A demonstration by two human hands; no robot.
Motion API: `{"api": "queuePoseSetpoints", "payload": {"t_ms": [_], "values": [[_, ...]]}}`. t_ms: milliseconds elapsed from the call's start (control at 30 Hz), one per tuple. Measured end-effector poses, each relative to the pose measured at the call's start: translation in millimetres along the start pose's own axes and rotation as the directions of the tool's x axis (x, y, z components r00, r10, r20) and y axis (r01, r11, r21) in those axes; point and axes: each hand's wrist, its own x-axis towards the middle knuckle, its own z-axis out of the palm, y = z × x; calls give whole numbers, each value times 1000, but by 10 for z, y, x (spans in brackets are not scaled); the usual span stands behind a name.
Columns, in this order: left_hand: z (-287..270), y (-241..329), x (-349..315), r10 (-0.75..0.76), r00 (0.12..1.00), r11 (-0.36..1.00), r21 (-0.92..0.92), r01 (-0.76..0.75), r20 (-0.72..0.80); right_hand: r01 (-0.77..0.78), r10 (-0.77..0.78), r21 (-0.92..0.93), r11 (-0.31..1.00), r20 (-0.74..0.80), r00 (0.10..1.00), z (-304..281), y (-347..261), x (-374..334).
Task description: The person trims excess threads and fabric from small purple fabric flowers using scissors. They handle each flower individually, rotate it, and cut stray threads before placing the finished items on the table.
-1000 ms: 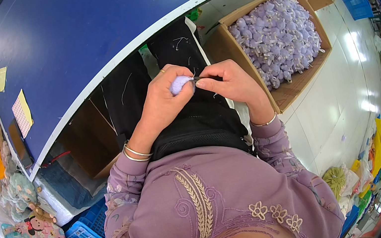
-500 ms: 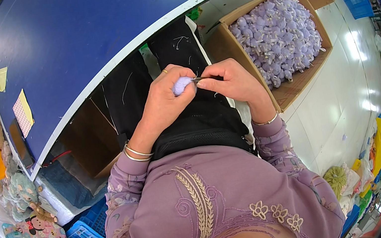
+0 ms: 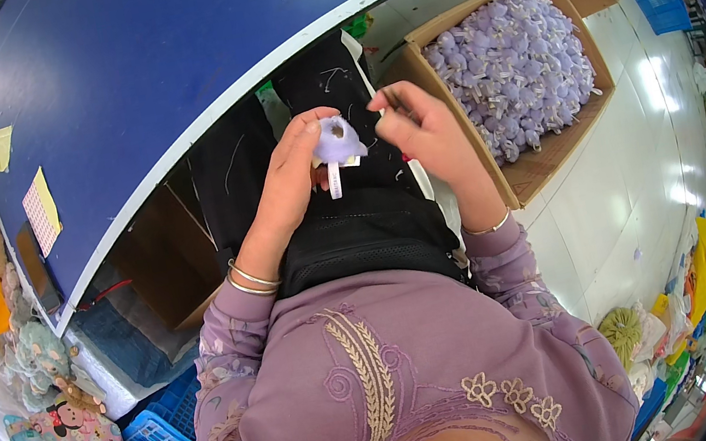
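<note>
My left hand (image 3: 287, 173) pinches a small lilac plush piece (image 3: 330, 151) above my lap. A dark round opening shows in its upper side, and a white label (image 3: 335, 182) hangs from its lower edge. To the right, my right hand (image 3: 432, 132) is raised apart from the plush, its fingers curled together. A small red spot shows beneath the right palm; what the fingers hold is too small and blurred to name.
A cardboard box (image 3: 510, 183) full of lilac plush pieces stands at my right. The blue table (image 3: 183, 43) with a white edge lies ahead, bearing yellow paper (image 3: 43, 207) and a dark phone-like slab (image 3: 36, 264). Plush toys and a blue basket (image 3: 159, 430) sit lower left.
My right hand has drawn away from the plush, to the right and up. The plush has turned in my left hand, so its opening and label now show.
</note>
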Motion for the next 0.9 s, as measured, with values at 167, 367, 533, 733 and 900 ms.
{"api": "queuePoseSetpoints", "payload": {"t_ms": [167, 367, 533, 733, 900], "values": [[-21, -122, 80, -55, 997, 995, -82, 60, 62, 235, -157, -382, 894, 224, 962, 162, 6, -12], [-9, -38, 60, -153, 966, 988, 29, 150, 207, 128, -83, -476, 870, 114, 990, -29, 50, -14], [52, 89, 39, -93, 976, 975, 219, 49, 197, -43, -427, -598, 800, -620, 659, -1277, 253, 110], [154, 497, 364, 64, 961, 936, 317, -151, 269, 142, -198, -138, 980, -654, 730, -1479, -243, 69], [456, 1089, 1049, 420, 860, 610, 612, -504, 289, 164, -173, -60, 985, -481, 860, -1074, -60, 345]]}}
